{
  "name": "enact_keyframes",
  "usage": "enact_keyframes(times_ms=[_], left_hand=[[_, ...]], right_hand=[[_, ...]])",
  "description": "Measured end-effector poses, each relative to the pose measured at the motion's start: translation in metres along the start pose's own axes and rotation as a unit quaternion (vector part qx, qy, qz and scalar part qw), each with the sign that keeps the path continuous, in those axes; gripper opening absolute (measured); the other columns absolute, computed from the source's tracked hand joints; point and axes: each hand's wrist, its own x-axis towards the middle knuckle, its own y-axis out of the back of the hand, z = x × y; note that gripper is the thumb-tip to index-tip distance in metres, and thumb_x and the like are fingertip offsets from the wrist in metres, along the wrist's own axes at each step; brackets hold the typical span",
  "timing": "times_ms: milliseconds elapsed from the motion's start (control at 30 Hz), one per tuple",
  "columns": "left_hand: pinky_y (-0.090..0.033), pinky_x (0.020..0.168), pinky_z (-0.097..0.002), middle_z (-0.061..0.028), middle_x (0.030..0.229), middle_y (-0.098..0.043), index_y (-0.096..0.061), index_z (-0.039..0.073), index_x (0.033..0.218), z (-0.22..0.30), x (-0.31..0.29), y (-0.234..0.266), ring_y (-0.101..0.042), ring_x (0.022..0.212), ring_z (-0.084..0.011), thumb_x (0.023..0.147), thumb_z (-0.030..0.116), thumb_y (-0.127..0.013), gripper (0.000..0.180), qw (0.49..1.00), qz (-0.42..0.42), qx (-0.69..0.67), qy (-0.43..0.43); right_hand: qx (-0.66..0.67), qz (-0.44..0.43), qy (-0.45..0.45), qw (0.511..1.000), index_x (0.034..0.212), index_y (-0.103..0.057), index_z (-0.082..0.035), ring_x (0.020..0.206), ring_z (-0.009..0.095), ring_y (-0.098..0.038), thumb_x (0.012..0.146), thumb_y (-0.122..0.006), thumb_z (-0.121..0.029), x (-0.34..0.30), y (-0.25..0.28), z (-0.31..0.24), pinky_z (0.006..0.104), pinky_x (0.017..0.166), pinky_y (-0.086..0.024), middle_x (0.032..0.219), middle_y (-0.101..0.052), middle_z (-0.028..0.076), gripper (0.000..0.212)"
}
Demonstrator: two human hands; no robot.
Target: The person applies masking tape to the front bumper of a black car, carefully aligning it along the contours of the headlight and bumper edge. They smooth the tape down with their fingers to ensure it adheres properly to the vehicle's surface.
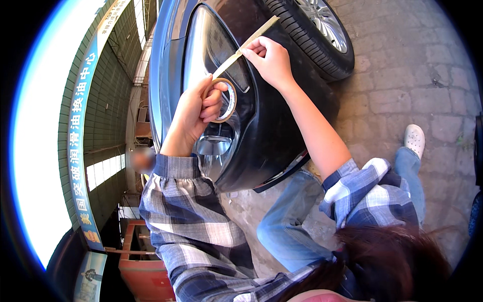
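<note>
My left hand (197, 108) is closed around a roll of masking tape (231, 103), its cardboard core showing. From the roll a pale tape strip (227, 64) runs up and to the right, and my right hand (270, 61) pinches it between thumb and fingertips. Past that pinch the strip's loose end reaches toward the tyre. Behind both hands is the front corner of a dark car (282, 118) with its long headlight (214, 146), partly covered by my left hand and the roll. Whether any of the strip touches the car, I cannot tell.
The car's front tyre (314, 48) with a silver multi-spoke wheel (327, 20) stands at the upper right on stone paving (402, 98). My bent knee (287, 231) is below the bumper. At the left are a blue sign band (80, 166), a red cabinet (151, 282) and another person (143, 161).
</note>
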Motion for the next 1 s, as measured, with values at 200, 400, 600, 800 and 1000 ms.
enact_keyframes(times_ms=[200,400,600,800,1000], left_hand=[[-0.025,0.039,-0.0225,0.0048,0.056,-0.036,-0.058,-0.002,0.096,-0.003,-0.005,-0.014,-0.028,0.039,-0.0056,0.107,0.028,-0.036,0.039,0.998,-0.002,-0.030,-0.054],[-0.022,0.038,-0.0208,0.0054,0.054,-0.037,-0.054,0.002,0.097,-0.015,-0.011,-0.037,-0.028,0.038,-0.0052,0.108,0.027,-0.039,0.031,0.996,0.040,0.004,-0.083],[-0.043,0.050,-0.0401,-0.0143,0.056,-0.054,-0.053,-0.002,0.088,-0.042,0.022,-0.048,-0.054,0.048,-0.0315,0.103,0.023,-0.050,0.029,0.712,0.125,0.584,-0.370],[-0.048,0.052,-0.0472,-0.0186,0.060,-0.059,-0.049,-0.001,0.089,-0.066,-0.029,-0.087,-0.061,0.056,-0.0386,0.099,0.024,-0.056,0.027,0.643,-0.034,0.726,-0.242],[-0.043,0.051,-0.0348,-0.0073,0.055,-0.050,-0.051,0.001,0.093,-0.086,-0.063,-0.063,-0.054,0.049,-0.0229,0.103,0.018,-0.051,0.019,0.825,0.033,0.469,-0.313]], right_hand=[[-0.096,0.011,0.012,0.995,0.075,-0.072,-0.008,0.070,0.014,-0.058,0.076,-0.083,-0.034,0.018,-0.010,0.004,0.0317,0.067,-0.047,0.071,-0.065,0.001,0.029],[-0.134,0.078,-0.009,0.988,0.074,-0.067,-0.013,0.097,0.028,-0.053,0.074,-0.084,-0.030,-0.003,-0.026,-0.009,0.0435,0.087,-0.040,0.088,-0.061,0.005,0.025],[-0.150,0.059,-0.030,0.986,0.078,-0.066,-0.011,0.098,0.032,-0.050,0.079,-0.080,-0.040,-0.004,-0.023,-0.011,0.0464,0.088,-0.039,0.093,-0.060,0.010,0.032],[-0.155,0.055,-0.042,0.985,0.076,-0.065,-0.014,0.101,0.031,-0.051,0.077,-0.083,-0.033,-0.009,-0.027,-0.011,0.0457,0.090,-0.038,0.095,-0.060,0.008,0.026],[-0.148,0.103,0.087,0.980,0.085,-0.063,-0.014,0.098,0.029,-0.049,0.078,-0.082,-0.033,-0.017,-0.024,0.014,0.0421,0.089,-0.038,0.097,-0.056,0.004,0.028]])
